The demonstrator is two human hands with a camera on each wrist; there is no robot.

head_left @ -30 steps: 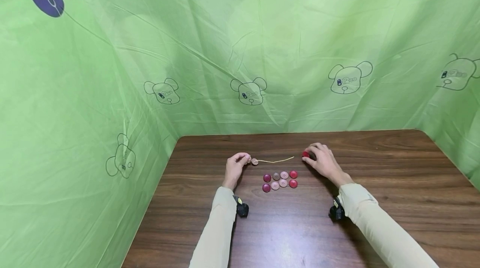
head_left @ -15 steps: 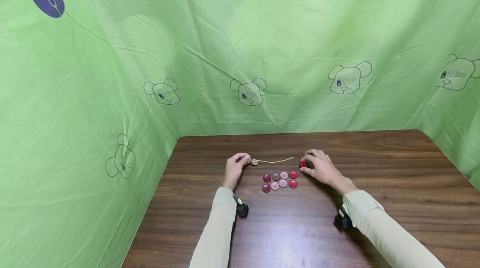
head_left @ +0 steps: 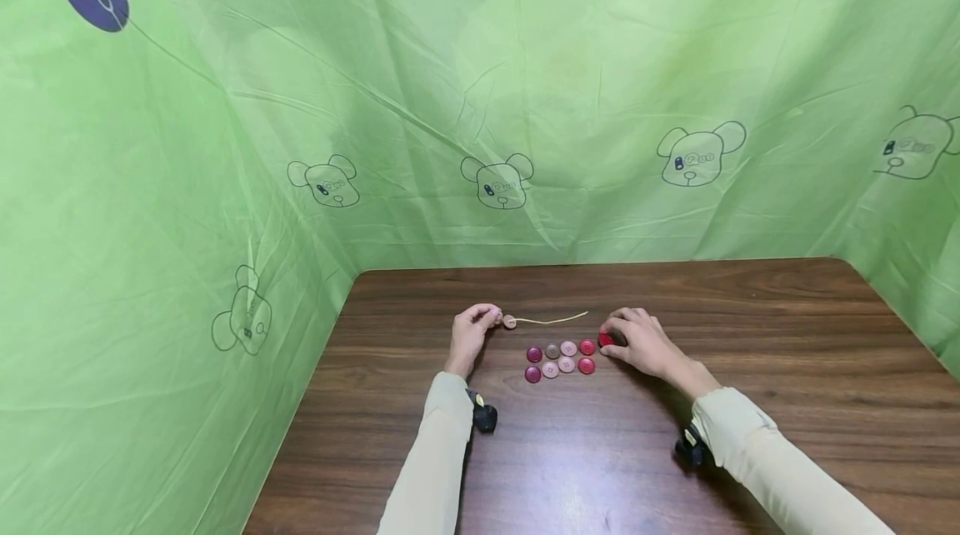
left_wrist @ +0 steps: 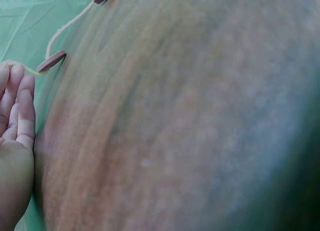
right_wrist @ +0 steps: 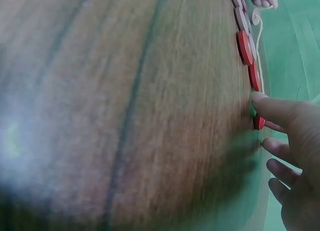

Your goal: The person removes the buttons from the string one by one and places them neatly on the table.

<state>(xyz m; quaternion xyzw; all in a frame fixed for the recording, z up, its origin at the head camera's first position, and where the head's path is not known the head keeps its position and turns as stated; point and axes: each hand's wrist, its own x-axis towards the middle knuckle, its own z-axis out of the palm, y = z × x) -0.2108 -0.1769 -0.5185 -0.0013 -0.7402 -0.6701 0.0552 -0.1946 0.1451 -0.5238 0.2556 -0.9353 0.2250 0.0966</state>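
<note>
My left hand (head_left: 469, 339) pinches one end of a thin yellow string (head_left: 551, 322). A pale pink button (head_left: 510, 322) is on that string close to the fingertips, and in the left wrist view this button (left_wrist: 51, 61) stands tilted. The string's other end lies loose on the table, stretching right. On the right, my right hand (head_left: 645, 345) holds a red button (head_left: 605, 339) between thumb and fingers. Seen from the right wrist, the held button (right_wrist: 259, 122) is down at the tabletop, partly hidden by the fingers, just beyond another red button (right_wrist: 254, 75).
Two rows of buttons lie between the hands: maroon buttons (head_left: 533, 374) at left, pink buttons (head_left: 567, 365) and a brownish button (head_left: 552, 351) in the middle, red buttons (head_left: 587, 366) at right. A green cloth (head_left: 420, 102) hangs behind and left of the wooden table (head_left: 787, 335).
My right hand has moved toward me and slightly left with the red button, from beyond the string's loose end to beside the upper row. The left hand has stayed in place.
</note>
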